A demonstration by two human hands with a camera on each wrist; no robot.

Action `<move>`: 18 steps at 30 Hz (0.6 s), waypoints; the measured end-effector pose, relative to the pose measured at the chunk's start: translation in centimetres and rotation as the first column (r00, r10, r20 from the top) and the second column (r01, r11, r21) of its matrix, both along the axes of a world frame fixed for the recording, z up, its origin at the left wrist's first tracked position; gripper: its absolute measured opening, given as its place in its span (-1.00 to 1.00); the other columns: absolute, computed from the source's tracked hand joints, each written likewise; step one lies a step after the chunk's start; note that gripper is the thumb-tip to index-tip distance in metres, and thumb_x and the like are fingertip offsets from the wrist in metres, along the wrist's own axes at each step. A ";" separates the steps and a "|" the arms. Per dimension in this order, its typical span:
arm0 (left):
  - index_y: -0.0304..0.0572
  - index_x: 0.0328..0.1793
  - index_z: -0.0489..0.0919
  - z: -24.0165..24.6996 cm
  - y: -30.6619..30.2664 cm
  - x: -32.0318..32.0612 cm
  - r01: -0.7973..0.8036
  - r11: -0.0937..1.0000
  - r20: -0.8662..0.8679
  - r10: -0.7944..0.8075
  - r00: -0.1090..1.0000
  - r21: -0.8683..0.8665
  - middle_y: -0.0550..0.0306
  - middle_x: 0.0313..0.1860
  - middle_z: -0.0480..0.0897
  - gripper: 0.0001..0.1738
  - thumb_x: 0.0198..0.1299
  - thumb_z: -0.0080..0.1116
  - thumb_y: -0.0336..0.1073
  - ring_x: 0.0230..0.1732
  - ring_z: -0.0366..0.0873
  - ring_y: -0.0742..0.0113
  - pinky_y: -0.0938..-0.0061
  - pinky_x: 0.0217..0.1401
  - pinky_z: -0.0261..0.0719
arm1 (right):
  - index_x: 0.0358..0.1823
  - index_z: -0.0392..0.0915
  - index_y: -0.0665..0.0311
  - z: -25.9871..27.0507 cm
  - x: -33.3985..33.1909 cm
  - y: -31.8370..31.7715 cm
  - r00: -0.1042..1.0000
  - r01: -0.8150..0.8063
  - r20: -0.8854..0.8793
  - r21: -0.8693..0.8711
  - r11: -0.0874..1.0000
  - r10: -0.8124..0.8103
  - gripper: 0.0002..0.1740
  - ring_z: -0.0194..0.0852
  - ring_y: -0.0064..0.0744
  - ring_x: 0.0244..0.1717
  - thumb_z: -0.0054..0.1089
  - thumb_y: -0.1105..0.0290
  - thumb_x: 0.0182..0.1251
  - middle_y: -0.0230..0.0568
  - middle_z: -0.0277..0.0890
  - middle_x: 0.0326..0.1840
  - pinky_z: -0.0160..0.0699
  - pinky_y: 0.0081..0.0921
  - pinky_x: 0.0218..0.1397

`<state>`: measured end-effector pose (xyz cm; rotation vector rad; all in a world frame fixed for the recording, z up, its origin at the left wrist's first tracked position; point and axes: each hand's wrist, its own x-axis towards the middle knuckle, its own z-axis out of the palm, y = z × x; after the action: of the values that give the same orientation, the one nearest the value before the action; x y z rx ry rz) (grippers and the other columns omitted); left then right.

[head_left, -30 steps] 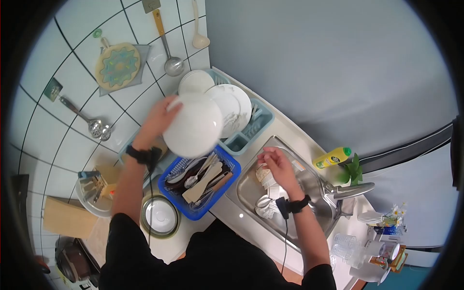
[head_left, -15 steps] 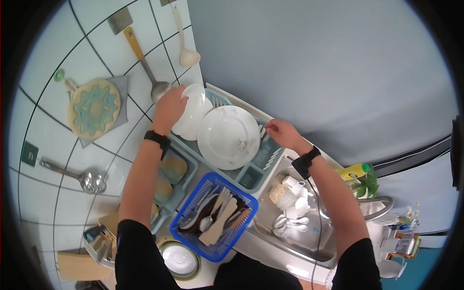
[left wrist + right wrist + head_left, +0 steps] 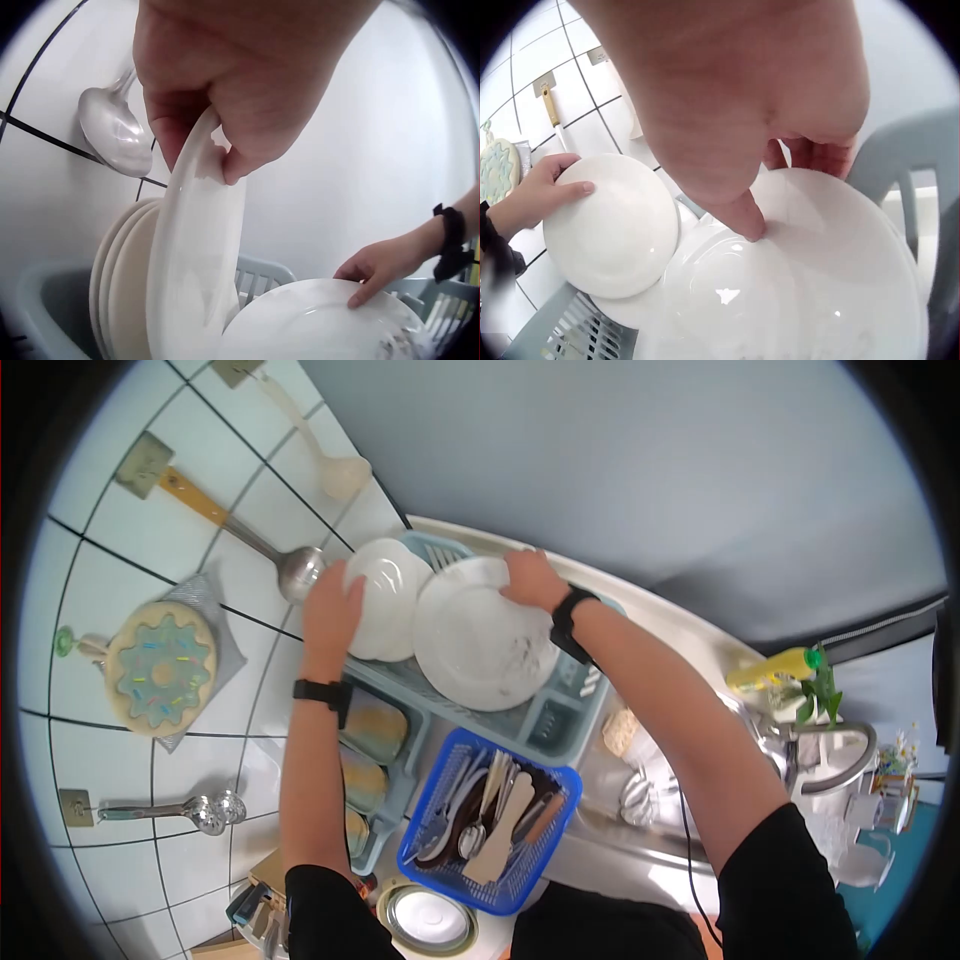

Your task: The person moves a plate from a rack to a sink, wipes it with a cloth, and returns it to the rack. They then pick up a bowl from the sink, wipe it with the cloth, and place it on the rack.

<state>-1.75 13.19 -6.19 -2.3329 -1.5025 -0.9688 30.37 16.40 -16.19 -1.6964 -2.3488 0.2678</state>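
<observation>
My left hand [image 3: 335, 610] pinches the upper rim of a white plate [image 3: 385, 605], thumb on its face and fingers behind. The left wrist view has this plate on edge, close beside several upright white plates [image 3: 112, 285] in the light-blue dish rack [image 3: 580, 735]. Thumb in front and fingers behind, my right hand [image 3: 532, 578] holds the top rim of a larger white plate [image 3: 470, 640] with a faint grey floral pattern. This larger plate leans in the rack, to the right of the first. The right wrist view shows the thumb [image 3: 751, 223] pressed on its face.
A blue basket [image 3: 510, 900] of utensils stands before the rack. The steel sink [image 3: 590, 810] holds white spoons; a yellow bottle [image 3: 770, 670] stands behind it. A metal ladle [image 3: 300, 572] and a round pot holder [image 3: 160, 670] hang on the tiled wall at left.
My left hand has carried its white plate from above the basket to the rack's left end. My right hand has moved from over the sink to the larger plate's rim and taken hold.
</observation>
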 end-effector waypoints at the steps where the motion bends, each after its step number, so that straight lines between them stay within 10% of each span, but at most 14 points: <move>1: -0.33 -0.04 0.55 0.7 -0.3 0.1 -0.037 0.994 0.017 0.039 0.999 -0.105 -0.25 -0.16 0.65 -0.70 0.36 0.24 -0.20 -0.09 0.59 -0.30 0.03 -0.07 0.56 | -0.06 0.63 0.38 0.1 0.1 0.3 0.996 0.026 -0.083 -0.057 0.998 -0.031 -0.54 0.57 0.10 0.15 0.36 0.21 0.06 0.12 0.67 -0.08 0.52 -0.11 0.28; 7: -0.34 0.06 0.57 -0.2 0.2 -0.9 -0.084 0.989 -0.027 0.081 0.996 -0.125 -0.27 -0.19 0.64 -0.62 0.35 0.25 -0.13 -0.11 0.59 -0.31 0.02 -0.05 0.56 | 0.10 0.52 0.42 2.5 1.2 -2.1 0.857 -0.077 -0.515 -0.114 0.991 0.007 -0.44 0.57 0.08 0.16 0.44 0.29 0.09 0.15 0.60 0.08 0.51 -0.19 0.29; 18: -0.31 0.16 0.58 -2.6 2.4 2.2 -0.047 0.994 -0.057 0.041 0.998 -0.103 -0.19 0.06 0.64 -0.54 0.30 0.31 -0.12 0.14 0.52 -0.23 0.03 0.18 0.52 | 0.15 0.45 0.38 3.1 2.1 -3.6 0.820 -0.108 -0.571 -0.109 0.988 0.027 -0.46 0.55 0.02 0.20 0.40 0.32 0.18 0.12 0.55 0.13 0.49 -0.23 0.31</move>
<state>0.41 15.56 -8.77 -2.3648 -1.6125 -0.8281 32.44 12.76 -13.10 -1.3322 -1.9656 0.8418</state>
